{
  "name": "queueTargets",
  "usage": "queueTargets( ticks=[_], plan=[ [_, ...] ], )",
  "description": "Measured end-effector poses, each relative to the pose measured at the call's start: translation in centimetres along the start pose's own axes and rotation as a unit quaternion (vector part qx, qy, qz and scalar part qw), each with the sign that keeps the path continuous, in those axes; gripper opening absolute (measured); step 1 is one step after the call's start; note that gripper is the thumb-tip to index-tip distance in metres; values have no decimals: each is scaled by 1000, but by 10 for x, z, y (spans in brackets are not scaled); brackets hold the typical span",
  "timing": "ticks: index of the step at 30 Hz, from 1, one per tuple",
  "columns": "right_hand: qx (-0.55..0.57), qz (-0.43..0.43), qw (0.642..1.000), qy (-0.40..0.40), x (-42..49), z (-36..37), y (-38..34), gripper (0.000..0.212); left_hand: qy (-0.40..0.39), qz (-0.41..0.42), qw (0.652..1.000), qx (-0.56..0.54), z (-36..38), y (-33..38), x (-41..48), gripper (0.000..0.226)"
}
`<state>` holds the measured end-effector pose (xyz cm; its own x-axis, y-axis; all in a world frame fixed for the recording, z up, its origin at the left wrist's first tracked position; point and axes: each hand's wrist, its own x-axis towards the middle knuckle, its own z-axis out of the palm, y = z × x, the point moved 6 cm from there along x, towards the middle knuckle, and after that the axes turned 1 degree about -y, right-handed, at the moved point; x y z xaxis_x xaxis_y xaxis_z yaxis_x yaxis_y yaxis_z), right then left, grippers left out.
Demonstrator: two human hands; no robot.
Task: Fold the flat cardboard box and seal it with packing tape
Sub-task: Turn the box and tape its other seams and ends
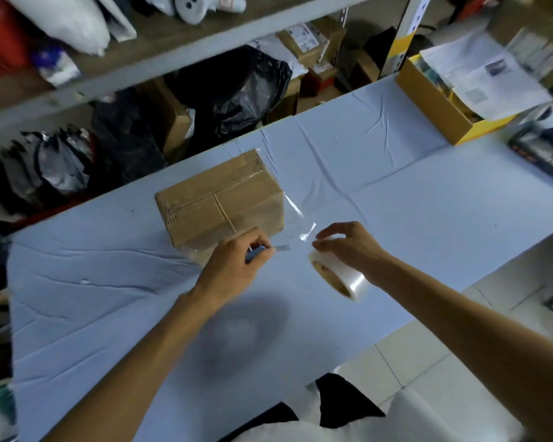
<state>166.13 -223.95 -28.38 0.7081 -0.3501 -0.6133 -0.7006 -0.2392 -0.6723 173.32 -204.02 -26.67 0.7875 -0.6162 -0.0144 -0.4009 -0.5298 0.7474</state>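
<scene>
One cardboard box [219, 199] was seen already folded into shape, standing closed on the blue-covered table [396, 199], toward its far left part. Glossy strips of tape were visible along its top seam and over its end edges, so the folding was judged done and the sealing well advanced. A clear strip of tape [297, 218] was stretched from the box's near right corner to the single roll of packing tape [339, 274], uncut. The cutting of that strip, and the pressing down of its end, were judged to be what remained.

The roll was gripped from above by the right hand [348, 245], fingers curled around its rim. A small blue-handled cutter [259, 252] was pinched in the left hand [233, 266], its blade pointed right toward the strip; whether the blade touched the tape could not be told.

Counted: one sealed box, one roll, one cutter, two hands. One open carton [438, 105] with papers was set at the far right.
</scene>
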Motion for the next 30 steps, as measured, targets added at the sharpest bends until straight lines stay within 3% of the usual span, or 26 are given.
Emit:
queueTargets(
  ticks=[7, 14, 21, 30],
  plan=[
    [-9, -7, 1000, -3, -5, 4, -10, 20, 114, 34, 990, 72, -44, 59, 33, 23],
    [-3, -3, 1000, -17, -15, 2, -12, 24, 101, -11, 994, 41, -23, 57, 51, 23],
    [-15, -3, 1000, -17, -17, 0, -11, 24, 128, -1, 985, 113, -24, 57, 55, 18],
    [-26, -7, 999, -28, -17, 3, -17, 25, 112, 1, 991, 72, -25, 60, 52, 13]
  ],
)
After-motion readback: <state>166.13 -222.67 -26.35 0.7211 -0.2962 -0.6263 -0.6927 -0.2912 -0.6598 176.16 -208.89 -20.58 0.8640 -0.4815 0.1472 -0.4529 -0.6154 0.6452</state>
